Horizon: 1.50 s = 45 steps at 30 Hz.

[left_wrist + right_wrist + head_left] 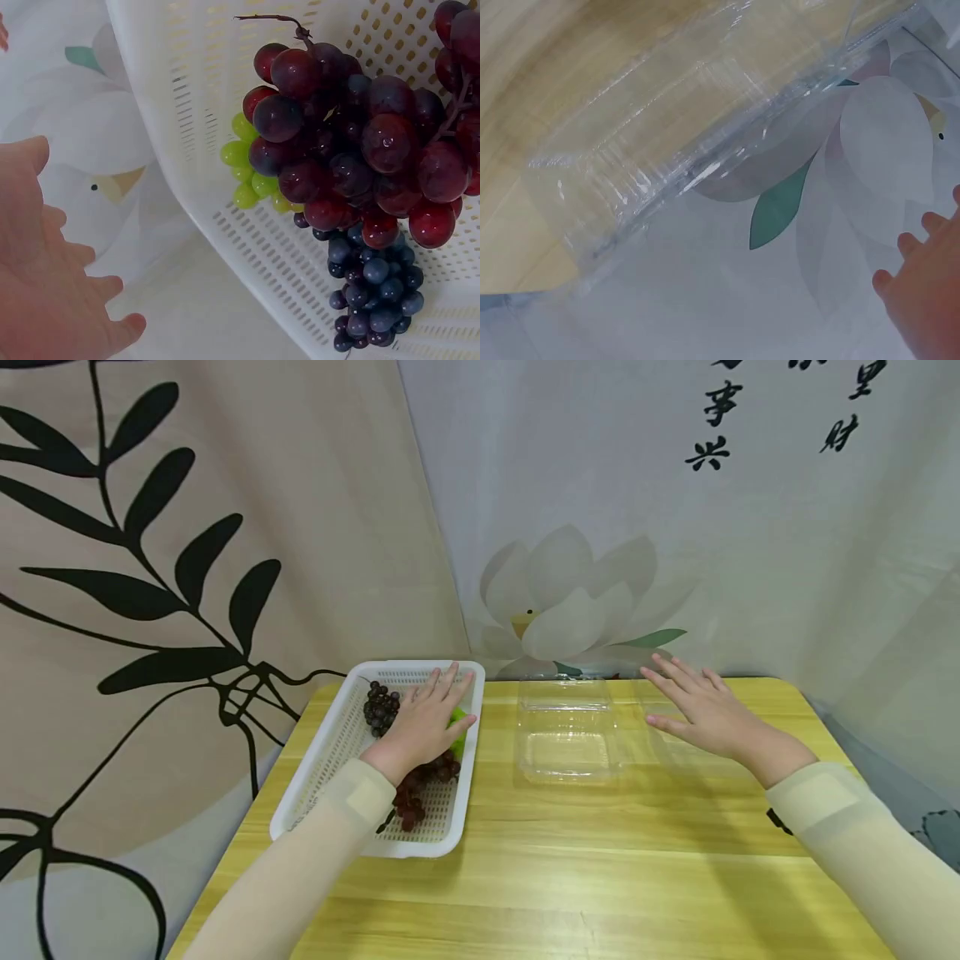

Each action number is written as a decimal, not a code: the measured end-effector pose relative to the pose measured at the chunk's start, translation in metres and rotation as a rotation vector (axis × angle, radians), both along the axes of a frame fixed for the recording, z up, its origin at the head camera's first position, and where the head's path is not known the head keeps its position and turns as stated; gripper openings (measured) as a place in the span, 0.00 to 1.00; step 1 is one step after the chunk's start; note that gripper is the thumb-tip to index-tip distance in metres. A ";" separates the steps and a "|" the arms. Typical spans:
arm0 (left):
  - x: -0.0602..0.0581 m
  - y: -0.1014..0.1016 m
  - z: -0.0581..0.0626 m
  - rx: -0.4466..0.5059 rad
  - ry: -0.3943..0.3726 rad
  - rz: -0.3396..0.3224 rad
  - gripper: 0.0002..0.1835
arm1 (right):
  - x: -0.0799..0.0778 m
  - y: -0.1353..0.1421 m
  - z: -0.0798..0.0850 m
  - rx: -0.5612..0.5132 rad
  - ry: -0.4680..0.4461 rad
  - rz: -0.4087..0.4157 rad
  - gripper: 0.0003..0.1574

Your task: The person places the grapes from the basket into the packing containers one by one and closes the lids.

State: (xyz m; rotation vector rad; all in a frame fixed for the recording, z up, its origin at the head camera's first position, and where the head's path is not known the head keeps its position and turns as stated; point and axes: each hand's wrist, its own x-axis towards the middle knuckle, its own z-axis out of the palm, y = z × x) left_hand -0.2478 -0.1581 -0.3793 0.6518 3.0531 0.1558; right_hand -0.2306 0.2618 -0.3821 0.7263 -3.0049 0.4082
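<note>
My left hand (pixel 423 722) is held over a white plastic basket (pixel 467 777), fingers spread and nothing gripped. In the basket lie a dark blue-black bunch of grapes (pixel 375 289), a green bunch (pixel 244 161), partly hidden, and large red bunches (pixel 386 146). The left wrist view has the left hand (pixel 56 262) apart from the fruit. To the right, my right hand (pixel 697 714) hovers with straight fingers and holds nothing. Near it is a faint clear plastic box (pixel 667 112), hard to make out in the head view. Another clear plastic box (pixel 568 756) sits between basket and right hand.
A yellow wooden table (pixel 525 868) bears the basket and boxes. Behind its far edge hangs a pale cloth (pixel 585 493) printed with a lotus and dark characters. On the left, another cloth (pixel 337 527) shows black leaves.
</note>
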 end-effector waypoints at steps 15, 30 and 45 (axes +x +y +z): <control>0.005 -0.033 -0.006 0.081 -0.103 0.092 0.39 | 0.002 -0.019 -0.022 -0.282 -0.130 -0.097 0.51; 0.015 -0.072 -0.016 0.304 -0.373 0.210 0.41 | 0.007 -0.063 -0.052 -0.450 -0.249 -0.184 0.46; 0.009 -0.082 -0.021 0.351 -0.705 0.329 0.43 | 0.004 -0.082 -0.079 -0.418 -0.422 -0.325 0.41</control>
